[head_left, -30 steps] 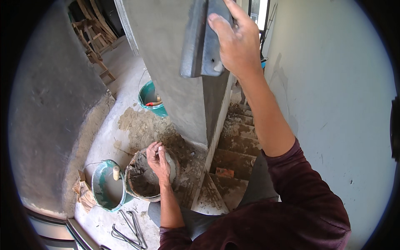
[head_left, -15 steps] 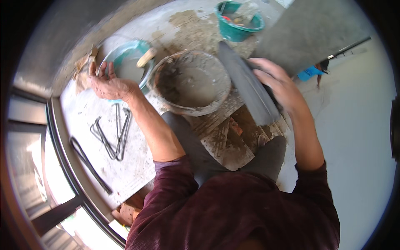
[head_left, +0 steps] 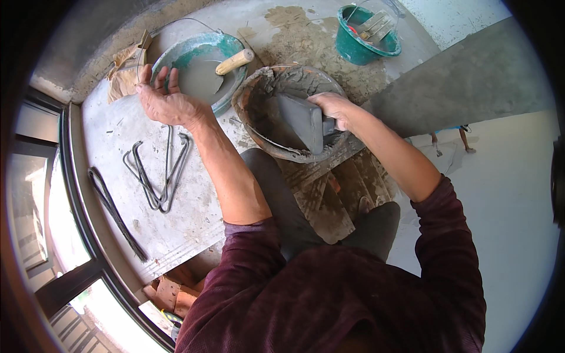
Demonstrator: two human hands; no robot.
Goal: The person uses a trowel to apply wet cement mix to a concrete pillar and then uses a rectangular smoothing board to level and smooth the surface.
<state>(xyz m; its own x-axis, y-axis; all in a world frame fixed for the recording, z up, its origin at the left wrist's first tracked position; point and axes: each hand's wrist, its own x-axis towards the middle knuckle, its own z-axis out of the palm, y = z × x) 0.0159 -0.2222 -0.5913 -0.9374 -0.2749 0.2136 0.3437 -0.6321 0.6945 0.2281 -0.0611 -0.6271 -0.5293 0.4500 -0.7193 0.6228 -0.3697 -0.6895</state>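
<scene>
Float [head_left: 299,120] sits tilted inside the mortar bucket [head_left: 259,141], below that bucket's rim and close to the mortar [head_left: 297,77] that clings to the far inner side. Nearest on the left, bricks [head_left: 170,291] show at the edge of the floor [head_left: 109,144]; a little farther in lie a black bundle [head_left: 118,215] and some bent rods [head_left: 158,206]. Stairs [head_left: 326,209] drop away on the near side of the mortar bucket.

The left hand [head_left: 168,106] holds nothing, its fingers apart and loosely curled, at the near left of a green bucket [head_left: 194,46]; I cannot tell whether it touches the rim. The right hand [head_left: 332,109] reaches in from the right, clamped on the back of the float.

The green bucket holds grey liquid and a wooden-handled tool [head_left: 235,61], with crumpled paper [head_left: 126,76] to its left. Farther off, a tub [head_left: 356,50] holds more tools [head_left: 376,28]; at far right stands a grey pillar [head_left: 459,76], with part of another person [head_left: 464,138] showing past its edge.

The pillar's visible face looks evenly coated, so that part seems done; with mortar left in the bucket, the work appears unfinished, though how much remains cannot be told. No brand, label or writing can be read.
</scene>
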